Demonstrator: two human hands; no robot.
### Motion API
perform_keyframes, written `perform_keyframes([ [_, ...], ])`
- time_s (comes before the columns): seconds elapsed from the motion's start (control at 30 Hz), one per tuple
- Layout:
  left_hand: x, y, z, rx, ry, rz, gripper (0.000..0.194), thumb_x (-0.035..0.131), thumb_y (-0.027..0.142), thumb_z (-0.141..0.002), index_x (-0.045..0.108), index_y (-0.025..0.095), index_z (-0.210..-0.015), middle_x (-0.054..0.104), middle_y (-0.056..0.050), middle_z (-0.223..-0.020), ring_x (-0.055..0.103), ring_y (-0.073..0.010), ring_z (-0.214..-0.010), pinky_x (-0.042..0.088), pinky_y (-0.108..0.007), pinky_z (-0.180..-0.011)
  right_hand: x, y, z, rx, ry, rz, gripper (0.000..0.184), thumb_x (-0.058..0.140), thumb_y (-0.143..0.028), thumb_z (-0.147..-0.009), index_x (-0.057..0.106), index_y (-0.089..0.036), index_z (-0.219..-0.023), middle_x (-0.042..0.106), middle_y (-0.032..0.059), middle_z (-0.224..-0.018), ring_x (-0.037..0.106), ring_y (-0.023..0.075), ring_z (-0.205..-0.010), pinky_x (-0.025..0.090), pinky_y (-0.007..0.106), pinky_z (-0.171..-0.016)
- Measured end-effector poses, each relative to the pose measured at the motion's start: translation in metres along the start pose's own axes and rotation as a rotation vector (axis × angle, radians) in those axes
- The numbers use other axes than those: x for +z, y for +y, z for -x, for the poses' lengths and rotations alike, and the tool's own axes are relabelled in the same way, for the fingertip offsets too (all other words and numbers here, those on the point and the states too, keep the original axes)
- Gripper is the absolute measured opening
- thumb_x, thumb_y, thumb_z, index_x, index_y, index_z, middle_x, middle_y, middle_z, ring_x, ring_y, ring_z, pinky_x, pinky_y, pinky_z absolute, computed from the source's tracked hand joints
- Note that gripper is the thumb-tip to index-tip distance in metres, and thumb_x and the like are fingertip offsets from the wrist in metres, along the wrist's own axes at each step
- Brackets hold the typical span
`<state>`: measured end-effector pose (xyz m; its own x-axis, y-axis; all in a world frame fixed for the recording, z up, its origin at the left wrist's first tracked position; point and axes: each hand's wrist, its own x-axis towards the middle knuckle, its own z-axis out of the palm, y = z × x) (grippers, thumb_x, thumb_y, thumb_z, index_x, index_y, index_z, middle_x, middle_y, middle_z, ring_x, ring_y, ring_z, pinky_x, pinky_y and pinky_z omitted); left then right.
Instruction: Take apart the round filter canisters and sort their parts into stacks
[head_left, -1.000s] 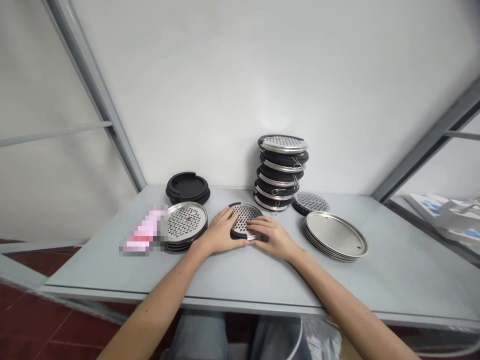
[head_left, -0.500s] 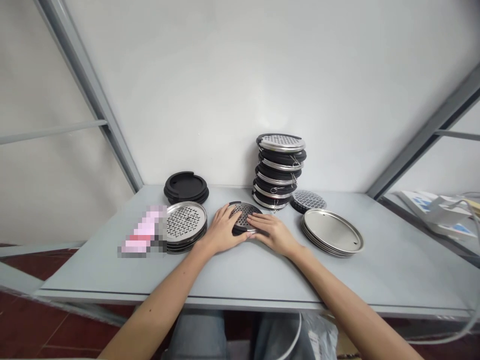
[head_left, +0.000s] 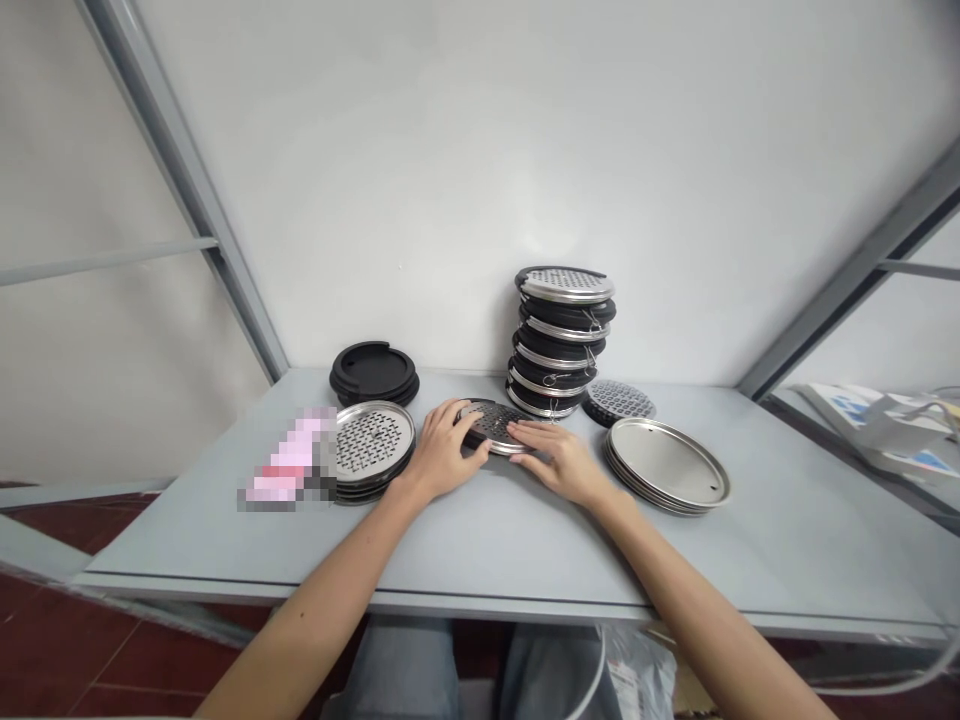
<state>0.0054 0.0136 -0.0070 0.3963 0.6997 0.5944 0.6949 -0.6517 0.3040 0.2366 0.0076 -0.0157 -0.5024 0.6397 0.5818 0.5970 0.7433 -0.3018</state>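
A round metal grater plate set in a black ring lies between my hands at the middle of the table. My left hand holds its left side, fingers over the top and thumb at the near edge. On the right side, my right hand grips the rim with its fingers over the holes and its thumb along the near edge. The fingers cover parts of both sides. Just left of my left hand is a stack of silver grater plates; to the right of my right hand are stacked smooth metal lids or plates.
Black round rings are piled at the back left. A tall stack of black-and-silver grater sets with wire clips stands against the wall, beside dark perforated discs. A pixelated pink item lies left. Metal frame posts flank the table.
My thumbs, close together before, have moved apart along the near edge. The grater's silver near rim now shows between them, and my right hand has shifted slightly right.
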Motion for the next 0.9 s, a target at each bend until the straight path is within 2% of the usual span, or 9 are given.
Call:
perform_keyframes([
  [0.23, -0.002, -0.008, -0.001, -0.057, 0.054, 0.05, 0.03, 0.044, 0.027, -0.093, 0.055, 0.018, -0.12, 0.052, -0.012, -0.128, 0.045, -0.0251, -0.125, 0.037, -0.045, -0.106, -0.013, 0.012, 0.007, 0.083, 0.045, -0.047, 0.038, 0.054, -0.035, -0.09, 0.06, -0.022, -0.126, 0.064, 0.0099, -0.123, 0.06, 0.0276, -0.114, 0.048, 0.047, -0.099],
  [0.43, 0.003, -0.007, 0.0, -0.06, 0.048, 0.071, 0.032, 0.039, 0.029, -0.097, 0.051, 0.018, -0.125, 0.05, -0.013, -0.132, 0.041, -0.0254, -0.129, 0.034, -0.048, -0.109, -0.012, 0.014, 0.008, 0.111, 0.077, -0.055, 0.037, 0.054, -0.035, -0.091, 0.06, -0.022, -0.125, 0.063, 0.0095, -0.124, 0.058, 0.0275, -0.116, 0.046, 0.048, -0.1],
  [0.6, 0.002, -0.005, 0.001, -0.073, 0.055, 0.099, 0.033, 0.037, 0.029, -0.098, 0.049, 0.018, -0.127, 0.049, -0.013, -0.133, 0.039, -0.0254, -0.131, 0.033, -0.048, -0.11, -0.012, 0.01, 0.006, 0.157, 0.157, -0.148, 0.032, 0.055, -0.033, -0.09, 0.063, -0.023, -0.12, 0.066, 0.0085, -0.119, 0.06, 0.0254, -0.111, 0.047, 0.045, -0.098],
  [0.9, -0.005, 0.003, -0.001, -0.075, 0.084, 0.184, 0.018, 0.043, 0.029, -0.096, 0.054, 0.02, -0.108, 0.056, -0.009, -0.116, 0.049, -0.0228, -0.117, 0.038, -0.042, -0.103, -0.014, 0.003, 0.003, 0.294, 0.322, -0.265, 0.028, 0.052, -0.037, -0.09, 0.067, -0.02, -0.108, 0.069, 0.0095, -0.112, 0.062, 0.0252, -0.106, 0.046, 0.043, -0.095],
])
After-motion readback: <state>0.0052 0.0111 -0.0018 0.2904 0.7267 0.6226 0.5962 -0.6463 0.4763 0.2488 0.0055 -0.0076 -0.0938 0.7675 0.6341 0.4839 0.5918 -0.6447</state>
